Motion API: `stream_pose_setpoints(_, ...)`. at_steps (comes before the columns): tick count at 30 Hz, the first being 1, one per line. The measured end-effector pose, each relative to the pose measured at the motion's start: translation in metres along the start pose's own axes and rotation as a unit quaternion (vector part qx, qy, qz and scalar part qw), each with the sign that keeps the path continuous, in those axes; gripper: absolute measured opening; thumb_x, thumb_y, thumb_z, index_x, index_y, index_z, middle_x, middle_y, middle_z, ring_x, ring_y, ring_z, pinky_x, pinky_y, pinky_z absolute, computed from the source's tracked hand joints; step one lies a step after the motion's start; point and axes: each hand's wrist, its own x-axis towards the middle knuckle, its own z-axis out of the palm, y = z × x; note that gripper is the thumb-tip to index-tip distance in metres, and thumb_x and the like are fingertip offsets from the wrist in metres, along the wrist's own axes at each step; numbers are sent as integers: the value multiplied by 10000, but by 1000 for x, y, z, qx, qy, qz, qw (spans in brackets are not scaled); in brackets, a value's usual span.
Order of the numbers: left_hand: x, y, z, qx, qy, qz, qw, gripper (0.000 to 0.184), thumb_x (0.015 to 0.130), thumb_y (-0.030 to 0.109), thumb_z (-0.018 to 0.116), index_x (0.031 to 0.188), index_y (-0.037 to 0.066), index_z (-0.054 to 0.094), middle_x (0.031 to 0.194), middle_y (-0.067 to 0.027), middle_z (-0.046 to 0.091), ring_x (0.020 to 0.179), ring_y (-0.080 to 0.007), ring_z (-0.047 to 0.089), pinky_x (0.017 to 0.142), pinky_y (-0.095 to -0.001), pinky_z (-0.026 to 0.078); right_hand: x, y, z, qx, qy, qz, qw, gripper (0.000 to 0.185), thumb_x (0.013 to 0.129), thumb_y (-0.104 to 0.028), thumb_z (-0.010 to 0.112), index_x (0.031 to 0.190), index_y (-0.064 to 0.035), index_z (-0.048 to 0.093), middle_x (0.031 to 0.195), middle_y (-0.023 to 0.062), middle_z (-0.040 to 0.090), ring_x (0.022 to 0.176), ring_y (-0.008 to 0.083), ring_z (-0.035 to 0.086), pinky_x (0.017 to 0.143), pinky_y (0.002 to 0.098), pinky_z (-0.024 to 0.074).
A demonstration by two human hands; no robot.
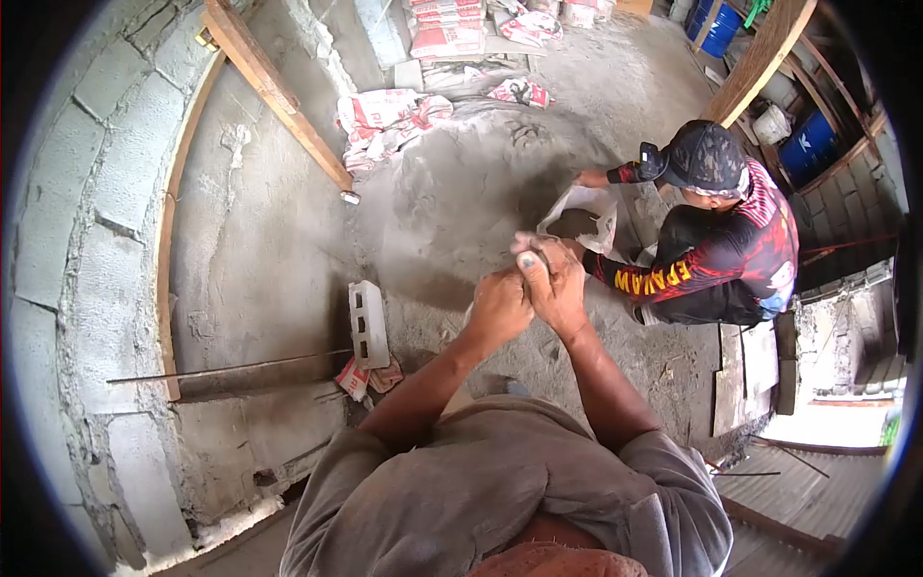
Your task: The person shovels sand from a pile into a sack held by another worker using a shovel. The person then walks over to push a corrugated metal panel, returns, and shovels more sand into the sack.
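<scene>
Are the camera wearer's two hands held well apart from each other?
No, the left hand and right hand are brought together in front of the body.

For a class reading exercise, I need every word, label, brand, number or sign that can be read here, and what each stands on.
"EPALAW", as it seems, middle letters uncertain: yellow, on the crouching person's sleeve.
Red print on the stacked bags and crumpled bags: too blurred.
White mark on the blue drum: too small.
No number can be read.

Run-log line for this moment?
left hand + right hand: touching | co-worker: crouched beside pale container | hollow block: on floor
</scene>
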Motion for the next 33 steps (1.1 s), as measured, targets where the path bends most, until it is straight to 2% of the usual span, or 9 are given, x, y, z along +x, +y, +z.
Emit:
stream_pose_setpoints(1, -1, 3, 5, -2, 26, 9, 1000, 186, 882, 73, 486, 1017, -11, 583, 843, -256, 626, 778, -460, 601, 662, -492, 481, -2, 3, -2, -33, -30, 25, 999, 317, 949, -263, 524, 1054, 4, 659, 886, 123, 673, 820, 214, 627, 780, 331, 487)
stream_pose_setpoints(2, -4, 2, 6, -15, 48, 17, 999, 166, 884, 86, 498, 997, -11, 571, 833, -258, 622, 756, -464, 594, 643, -490, 472, -1, 6, -2, -24, 10, -3, 1000, 277, 919, -259, 574, 990, -8, 666, 864, 188, 672, 800, 296, 661, 744, 382, 505)
stream_pose_setpoints(5, -9, 2, 11, -35, 78, 14, 996, 162, 894, 112, 509, 982, -8, 574, 814, -265, 616, 725, -471, 581, 625, -466, 471, -5, 17, -2, 10, -7, 66, 998, 254, 914, -237, 588, 992, -7, 659, 846, 175, 677, 746, 296, 668, 691, 367, 517)
stream_pose_setpoints(9, -9, -2, 18, -60, 125, -17, 990, 160, 919, 147, 509, 952, 4, 573, 752, -246, 617, 704, -440, 599, 615, -486, 457, -5, 24, 8, 38, 43, 40, 998, 189, 891, -209, 630, 933, -26, 653, 827, 164, 677, 710, 292, 669, 659, 358, 521)
stream_pose_setpoints(12, -11, -14, 19, -98, 244, -10, 965, 189, 966, 170, 481, 928, 4, 563, 668, -204, 575, 600, -386, 586, 559, -437, 448, -4, 19, 9, -19, 18, 19, 999, 163, 864, -189, 648, 875, -27, 661, 826, 167, 675, 741, 342, 663, 668, 378, 523)
stream_pose_setpoints(22, -15, -23, 21, -87, 259, -12, 962, 168, 960, 168, 516, 906, 13, 553, 680, -170, 587, 563, -317, 568, 551, -397, 453, 7, 19, 4, -116, -124, 13, 985, 262, 851, -279, 626, 791, -25, 621, 755, 187, 641, 715, 397, 619, 648, 446, 502)
stream_pose_setpoints(25, -25, -19, 31, -79, 260, -17, 962, 167, 957, 173, 522, 920, 15, 561, 688, -166, 597, 574, -321, 578, 562, -395, 462, -2, 22, -4, -92, -93, -39, 991, 253, 851, -277, 628, 808, -28, 632, 781, 186, 649, 733, 403, 620, 656, 441, 505)
stream_pose_setpoints(30, -20, -19, 33, -106, 256, -37, 960, 159, 945, 170, 528, 948, 17, 572, 748, -192, 620, 652, -384, 608, 592, -422, 474, 2, 33, 0, -16, -75, 58, 995, 193, 816, -201, 674, 894, -24, 670, 831, 166, 679, 755, 297, 680, 691, 348, 521)
stream_pose_setpoints(33, -27, -7, 44, -124, 237, -36, 963, 157, 934, 174, 540, 968, 25, 574, 807, -213, 631, 733, -410, 621, 633, -445, 482, -6, 45, -14, -4, -88, 61, 994, 170, 810, -165, 681, 894, -16, 672, 838, 155, 686, 747, 258, 682, 683, 331, 517)
